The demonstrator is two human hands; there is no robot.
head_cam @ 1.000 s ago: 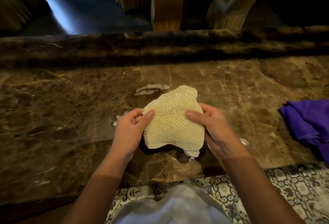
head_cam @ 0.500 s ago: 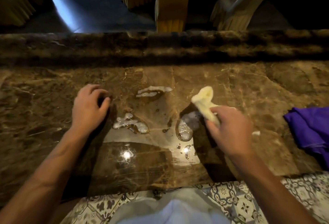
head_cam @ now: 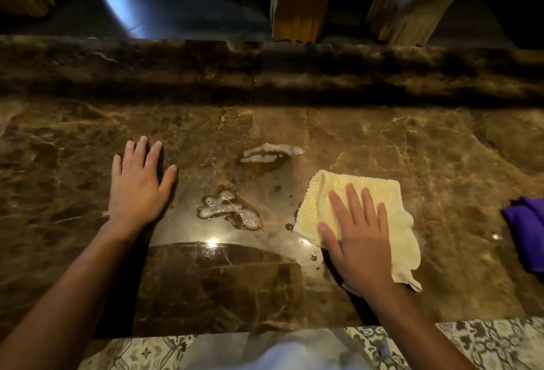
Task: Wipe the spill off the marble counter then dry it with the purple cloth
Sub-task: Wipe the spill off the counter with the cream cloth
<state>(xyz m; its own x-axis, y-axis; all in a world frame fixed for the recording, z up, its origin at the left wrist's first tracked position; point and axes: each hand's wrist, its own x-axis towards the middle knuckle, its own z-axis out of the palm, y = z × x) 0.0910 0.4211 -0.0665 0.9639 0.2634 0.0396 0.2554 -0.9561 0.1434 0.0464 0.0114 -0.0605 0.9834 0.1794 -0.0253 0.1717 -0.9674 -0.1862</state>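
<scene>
A pale yellow cloth point(head_cam: 379, 196) lies spread flat on the brown marble counter point(head_cam: 426, 149). My right hand point(head_cam: 357, 237) presses down on it with fingers spread. Two foamy spill patches show on the counter: one point(head_cam: 228, 209) just left of the cloth, another point(head_cam: 269, 153) farther back. Small droplets dot the marble near the cloth's left edge. My left hand point(head_cam: 139, 185) rests flat and open on the counter, left of the spill, holding nothing. The purple cloth point(head_cam: 527, 231) lies bunched at the far right edge of the counter.
A raised marble ledge point(head_cam: 265, 69) runs along the back of the counter. Beyond it stand fabric-covered furniture legs point(head_cam: 297, 2) on a dark floor. Patterned floor tiles point(head_cam: 485, 340) show below the counter's front edge.
The yellow cloth, held bunched in my right hand half a second ago, is now spread flat under my right palm. My left hand has opened flat on the counter.
</scene>
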